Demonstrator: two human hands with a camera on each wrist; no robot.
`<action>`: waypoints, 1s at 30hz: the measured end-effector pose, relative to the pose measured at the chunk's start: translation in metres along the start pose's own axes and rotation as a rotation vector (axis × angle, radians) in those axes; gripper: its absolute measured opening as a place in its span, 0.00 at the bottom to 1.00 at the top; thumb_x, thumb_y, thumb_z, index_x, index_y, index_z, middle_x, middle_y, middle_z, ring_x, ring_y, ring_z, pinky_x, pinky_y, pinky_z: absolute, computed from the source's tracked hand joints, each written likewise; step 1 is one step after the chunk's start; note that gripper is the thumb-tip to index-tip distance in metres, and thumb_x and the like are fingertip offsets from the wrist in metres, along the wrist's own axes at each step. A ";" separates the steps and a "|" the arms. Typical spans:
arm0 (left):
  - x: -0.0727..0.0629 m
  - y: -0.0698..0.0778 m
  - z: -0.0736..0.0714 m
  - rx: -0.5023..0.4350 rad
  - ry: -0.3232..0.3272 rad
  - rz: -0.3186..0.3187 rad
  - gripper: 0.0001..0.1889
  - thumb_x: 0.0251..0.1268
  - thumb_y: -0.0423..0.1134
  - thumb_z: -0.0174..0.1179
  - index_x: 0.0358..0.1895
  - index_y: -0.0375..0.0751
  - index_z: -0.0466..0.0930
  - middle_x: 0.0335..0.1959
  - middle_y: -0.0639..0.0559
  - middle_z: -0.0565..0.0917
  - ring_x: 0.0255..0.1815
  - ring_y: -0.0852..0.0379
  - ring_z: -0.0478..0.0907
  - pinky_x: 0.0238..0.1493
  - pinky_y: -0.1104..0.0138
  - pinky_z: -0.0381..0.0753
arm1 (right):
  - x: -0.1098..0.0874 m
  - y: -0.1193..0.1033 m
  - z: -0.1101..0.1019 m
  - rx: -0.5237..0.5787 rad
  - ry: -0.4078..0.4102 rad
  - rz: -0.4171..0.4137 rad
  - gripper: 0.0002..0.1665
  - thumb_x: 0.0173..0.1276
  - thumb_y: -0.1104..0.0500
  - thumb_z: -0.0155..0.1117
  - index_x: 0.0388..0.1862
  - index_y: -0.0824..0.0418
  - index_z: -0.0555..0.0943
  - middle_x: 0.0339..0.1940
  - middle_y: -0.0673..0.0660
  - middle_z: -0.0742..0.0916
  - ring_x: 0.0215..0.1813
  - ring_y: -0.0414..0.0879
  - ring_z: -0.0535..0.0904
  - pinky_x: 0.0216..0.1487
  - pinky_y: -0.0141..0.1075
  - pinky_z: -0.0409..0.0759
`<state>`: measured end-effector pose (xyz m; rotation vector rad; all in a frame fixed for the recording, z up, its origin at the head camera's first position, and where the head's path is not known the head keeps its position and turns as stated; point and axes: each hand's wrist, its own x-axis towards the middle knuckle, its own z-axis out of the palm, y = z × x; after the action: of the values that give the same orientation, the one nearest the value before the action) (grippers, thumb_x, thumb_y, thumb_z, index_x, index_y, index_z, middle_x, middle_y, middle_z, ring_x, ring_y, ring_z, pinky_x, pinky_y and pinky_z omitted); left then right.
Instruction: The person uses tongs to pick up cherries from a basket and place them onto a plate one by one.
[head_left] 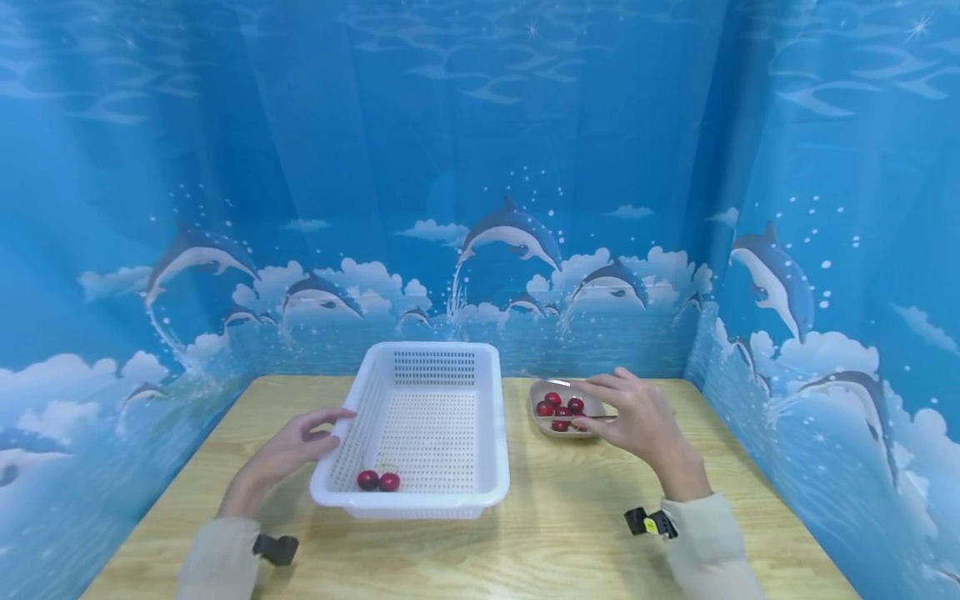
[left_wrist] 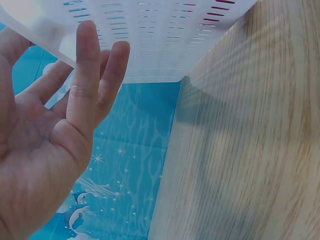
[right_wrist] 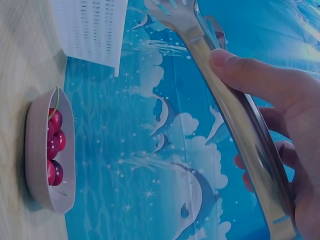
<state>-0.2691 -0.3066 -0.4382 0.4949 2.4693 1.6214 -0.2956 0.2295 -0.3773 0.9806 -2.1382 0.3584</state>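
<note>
A white perforated plastic basket (head_left: 502,425) stands on the table, with two dark red cherries (head_left: 378,481) in its near left corner. My left hand (head_left: 296,446) holds the basket's left rim, with fingers against the outer wall in the left wrist view. A pair of metal tongs (right_wrist: 227,102) with slotted ends is gripped in my right hand (head_left: 637,417), the thumb lying along one arm. Both tong arms extend over a small beige bowl (right_wrist: 37,150) at the basket's right. Several cherries (right_wrist: 54,145) lie in this bowl, one with a green stem.
The light wood-grain table (head_left: 555,542) meets blue dolphin-print curtains (head_left: 420,217) at the back and sides. Bowl and basket stand near the back edge with a narrow strip of table between them. A black wrist device (head_left: 651,522) sits at my right cuff.
</note>
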 end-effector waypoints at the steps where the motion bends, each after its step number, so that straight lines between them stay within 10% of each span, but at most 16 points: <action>1: 0.000 0.000 0.000 0.001 0.000 -0.001 0.29 0.76 0.39 0.58 0.75 0.33 0.65 0.77 0.24 0.62 0.70 0.26 0.73 0.60 0.48 0.87 | 0.001 -0.001 0.000 0.006 -0.001 0.001 0.31 0.46 0.52 0.87 0.52 0.54 0.90 0.43 0.53 0.94 0.30 0.42 0.76 0.22 0.24 0.65; 15: 0.000 -0.001 -0.001 -0.001 -0.002 -0.004 0.29 0.76 0.40 0.57 0.75 0.33 0.65 0.77 0.23 0.63 0.69 0.27 0.75 0.59 0.49 0.88 | 0.007 -0.014 0.002 0.026 0.017 -0.054 0.33 0.42 0.52 0.88 0.52 0.57 0.90 0.46 0.54 0.94 0.31 0.42 0.77 0.25 0.27 0.72; 24: 0.002 -0.002 -0.001 0.009 0.004 0.008 0.28 0.76 0.39 0.58 0.75 0.33 0.66 0.76 0.23 0.63 0.68 0.26 0.75 0.58 0.50 0.88 | 0.010 -0.024 0.004 0.073 0.007 -0.058 0.32 0.65 0.31 0.67 0.53 0.52 0.90 0.50 0.53 0.93 0.31 0.39 0.74 0.26 0.24 0.73; 30: 0.001 -0.002 0.000 0.005 0.006 0.004 0.28 0.76 0.39 0.57 0.75 0.32 0.66 0.76 0.23 0.64 0.68 0.26 0.76 0.58 0.52 0.88 | 0.012 -0.030 0.005 0.098 0.013 -0.068 0.29 0.53 0.45 0.84 0.53 0.53 0.90 0.50 0.55 0.93 0.38 0.45 0.88 0.33 0.33 0.88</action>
<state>-0.2703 -0.3072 -0.4398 0.4963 2.4781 1.6210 -0.2814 0.2007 -0.3741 1.1005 -2.0860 0.4379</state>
